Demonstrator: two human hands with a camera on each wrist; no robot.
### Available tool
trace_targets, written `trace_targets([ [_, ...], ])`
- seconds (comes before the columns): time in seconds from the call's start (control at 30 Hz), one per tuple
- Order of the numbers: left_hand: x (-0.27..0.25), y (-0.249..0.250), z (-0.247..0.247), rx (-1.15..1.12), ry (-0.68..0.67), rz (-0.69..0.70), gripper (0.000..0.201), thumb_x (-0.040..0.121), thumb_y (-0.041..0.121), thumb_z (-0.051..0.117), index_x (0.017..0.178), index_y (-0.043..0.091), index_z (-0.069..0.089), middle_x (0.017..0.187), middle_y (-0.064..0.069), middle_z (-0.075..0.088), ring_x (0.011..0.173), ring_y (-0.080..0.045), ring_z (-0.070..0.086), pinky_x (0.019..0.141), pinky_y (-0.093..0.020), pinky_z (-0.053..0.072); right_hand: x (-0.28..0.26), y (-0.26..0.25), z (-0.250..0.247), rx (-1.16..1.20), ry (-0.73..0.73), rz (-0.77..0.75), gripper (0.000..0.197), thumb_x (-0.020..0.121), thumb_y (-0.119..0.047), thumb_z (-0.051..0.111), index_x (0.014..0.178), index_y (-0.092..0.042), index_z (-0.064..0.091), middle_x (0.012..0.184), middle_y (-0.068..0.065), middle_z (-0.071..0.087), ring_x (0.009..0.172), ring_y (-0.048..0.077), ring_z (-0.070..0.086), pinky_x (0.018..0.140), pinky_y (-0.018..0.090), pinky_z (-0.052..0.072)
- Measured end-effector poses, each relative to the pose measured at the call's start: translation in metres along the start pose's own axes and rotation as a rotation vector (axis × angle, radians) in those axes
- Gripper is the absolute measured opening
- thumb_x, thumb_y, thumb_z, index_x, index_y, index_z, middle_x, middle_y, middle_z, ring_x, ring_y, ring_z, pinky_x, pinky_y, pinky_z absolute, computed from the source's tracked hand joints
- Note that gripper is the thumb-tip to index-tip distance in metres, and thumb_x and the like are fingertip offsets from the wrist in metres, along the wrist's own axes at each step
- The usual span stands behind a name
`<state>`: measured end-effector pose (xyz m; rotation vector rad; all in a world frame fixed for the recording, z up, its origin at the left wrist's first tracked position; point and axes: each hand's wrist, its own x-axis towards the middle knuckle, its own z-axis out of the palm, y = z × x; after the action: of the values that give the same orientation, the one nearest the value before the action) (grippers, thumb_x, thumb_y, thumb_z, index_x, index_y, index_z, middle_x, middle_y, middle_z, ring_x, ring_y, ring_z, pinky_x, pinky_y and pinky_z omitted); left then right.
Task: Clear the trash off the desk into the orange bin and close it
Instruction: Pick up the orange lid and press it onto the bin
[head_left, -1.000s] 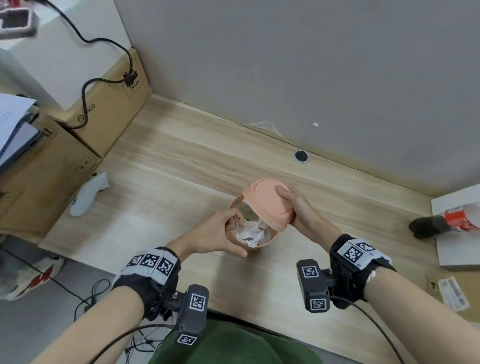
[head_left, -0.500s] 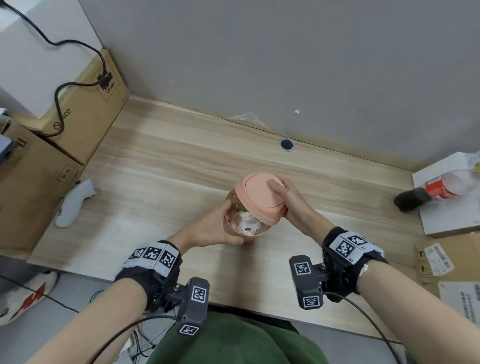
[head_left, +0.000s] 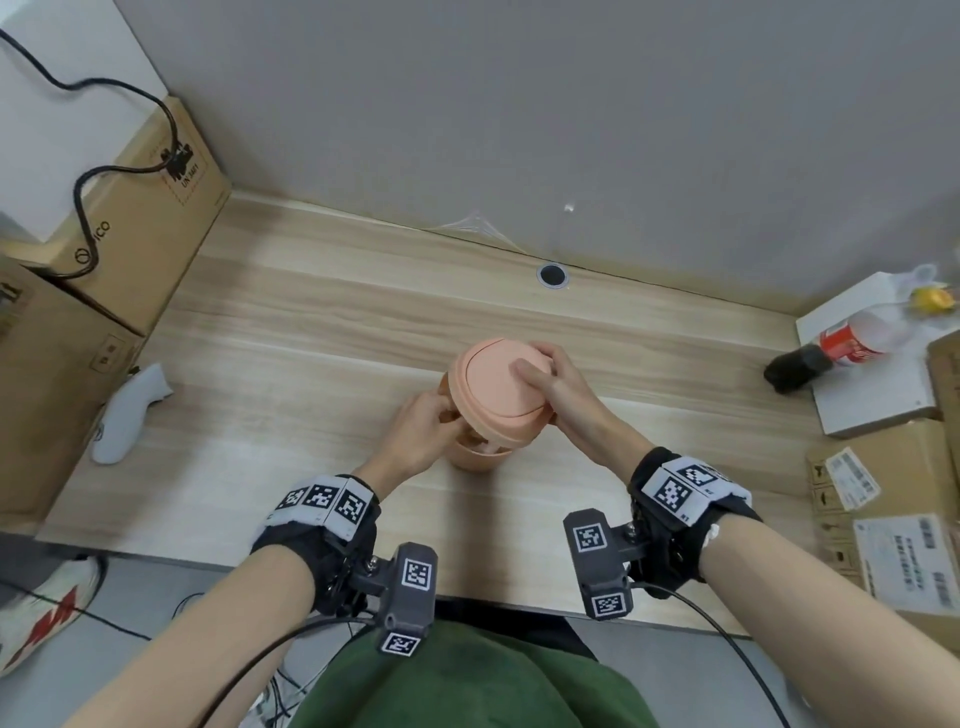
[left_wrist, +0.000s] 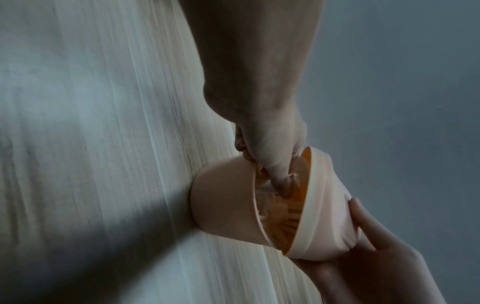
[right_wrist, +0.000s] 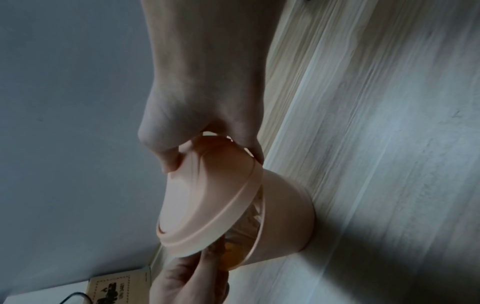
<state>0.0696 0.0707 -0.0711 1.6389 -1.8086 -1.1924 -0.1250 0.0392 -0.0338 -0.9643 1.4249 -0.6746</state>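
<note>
Now you are at the closing step: your right hand (head_left: 558, 395) holds the peach-orange lid (head_left: 498, 387) tilted over the orange bin (head_left: 480, 457), thumb lying on the lid's top and the other fingers curled under its far edge. The bin stands on the wooden surface (head_left: 291, 332), and every other item named here is placed relative to it. Your left hand (head_left: 423, 434) sits at the bin's near-left rim, fingers curled, with a thumb tip (left_wrist: 284, 185) reaching into the gap between rim and lid. Judging by that wedge-shaped gap, the lid is not yet seated. The next move likely calls for drawing the left fingers clear, levelling the lid and pressing it down evenly.

Hard to make out: the bin's contents are only a pale crumpled glimpse through the gap. A white controller (head_left: 130, 410) lies well left of the bin; a bottle (head_left: 836, 351) lies far right. Whether they count as trash, you cannot tell.
</note>
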Motion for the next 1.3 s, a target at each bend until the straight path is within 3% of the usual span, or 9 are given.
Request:
trace_targets([
  [0.1, -0.004, -0.003, -0.002, -0.001, -0.01, 0.032, 0.016, 0.078, 0.001, 0.055, 0.065, 0.01, 0.059, 0.077, 0.0, 0.057, 0.072, -0.014, 0.049, 0.063, -0.027, 0.036, 0.0, 0.002, 0.004, -0.14, -0.011, -0.054, 0.062, 0.081, -0.045, 0.062, 0.135, -0.027, 0.038, 0.134, 0.001, 0.045, 0.121, 0.02, 0.048, 0.095, 0.035, 0.045],
  [0.23, -0.008, -0.01, -0.009, -0.187, 0.004, -0.023, 0.034, 0.082, 0.003, 0.053, 0.057, 0.023, 0.064, 0.067, 0.0, 0.058, 0.055, -0.003, 0.049, 0.059, -0.025, 0.044, 0.0, 0.002, 0.006, -0.198, -0.027, -0.057, 0.069, 0.075, -0.052, 0.064, 0.135, -0.029, 0.038, 0.136, 0.0, 0.045, 0.122, 0.019, 0.048, 0.095, 0.034, 0.046],
  [0.4, -0.018, -0.008, -0.017, -0.42, 0.036, -0.131, 0.016, 0.091, 0.006, 0.061, 0.093, 0.004, 0.077, 0.067, -0.007, 0.067, 0.062, -0.012, 0.062, 0.067, -0.03, 0.056, -0.001, 0.001, 0.01, -0.2, -0.008, -0.079, 0.058, 0.084, -0.04, 0.067, 0.134, -0.028, 0.04, 0.129, 0.0, 0.049, 0.115, 0.017, 0.05, 0.087, 0.03, 0.046],
  [0.5, -0.022, -0.008, -0.024, -0.531, -0.028, -0.166, 0.03, 0.095, -0.001, 0.048, 0.101, 0.008, 0.076, 0.078, -0.012, 0.071, 0.071, -0.016, 0.068, 0.071, -0.027, 0.057, -0.001, 0.0, 0.012, -0.19, 0.008, -0.078, 0.059, 0.081, -0.04, 0.07, 0.132, -0.029, 0.042, 0.127, -0.001, 0.048, 0.115, 0.018, 0.051, 0.085, 0.03, 0.046],
  [0.6, -0.025, -0.008, -0.029, -0.634, -0.017, -0.207, 0.026, 0.099, 0.018, 0.054, 0.102, 0.001, 0.073, 0.085, -0.024, 0.073, 0.078, -0.024, 0.072, 0.078, -0.033, 0.059, -0.002, -0.001, 0.015, -0.183, 0.008, -0.071, 0.06, 0.079, -0.042, 0.072, 0.13, -0.031, 0.042, 0.126, 0.0, 0.048, 0.113, 0.017, 0.053, 0.08, 0.028, 0.045],
  [0.8, -0.023, -0.011, -0.027, -0.67, 0.039, -0.215, 0.022, 0.087, 0.025, 0.073, 0.1, 0.006, 0.076, 0.085, -0.011, 0.074, 0.077, -0.024, 0.072, 0.079, -0.036, 0.061, 0.0, -0.003, 0.019, -0.207, 0.004, -0.056, 0.058, 0.076, -0.046, 0.071, 0.125, -0.036, 0.041, 0.125, -0.001, 0.05, 0.111, 0.02, 0.054, 0.074, 0.03, 0.046],
  [0.97, -0.021, -0.008, -0.03, -0.684, 0.061, -0.285, 0.039, 0.083, 0.018, 0.078, 0.113, 0.006, 0.058, 0.085, -0.009, 0.061, 0.078, -0.028, 0.073, 0.076, -0.037, 0.062, -0.004, -0.004, 0.021, -0.144, -0.033, 0.049, 0.039, 0.09, -0.044, 0.056, 0.124, -0.041, 0.037, 0.117, -0.012, 0.051, 0.108, 0.022, 0.052, 0.092, 0.047, 0.048],
  [1.17, -0.02, -0.01, -0.032, -0.683, 0.061, -0.304, 0.032, 0.086, 0.021, 0.075, 0.109, 0.012, 0.055, 0.098, -0.005, 0.055, 0.073, -0.024, 0.072, 0.079, -0.039, 0.061, -0.005, -0.008, 0.028, -0.187, 0.017, -0.044, 0.039, 0.089, -0.042, 0.059, 0.124, -0.037, 0.041, 0.123, -0.004, 0.055, 0.102, 0.016, 0.054, 0.077, 0.031, 0.046],
  [1.3, -0.018, -0.012, -0.031, -0.702, 0.099, -0.316, 0.033, 0.088, 0.02, 0.073, 0.113, 0.013, 0.054, 0.105, -0.005, 0.054, 0.071, -0.024, 0.071, 0.076, -0.036, 0.061, -0.001, -0.01, 0.035, -0.291, 0.03, -0.078, 0.049, 0.075, -0.059, 0.061, 0.119, -0.046, 0.041, 0.13, -0.001, 0.048, 0.118, 0.019, 0.049, 0.098, 0.039, 0.046],
])
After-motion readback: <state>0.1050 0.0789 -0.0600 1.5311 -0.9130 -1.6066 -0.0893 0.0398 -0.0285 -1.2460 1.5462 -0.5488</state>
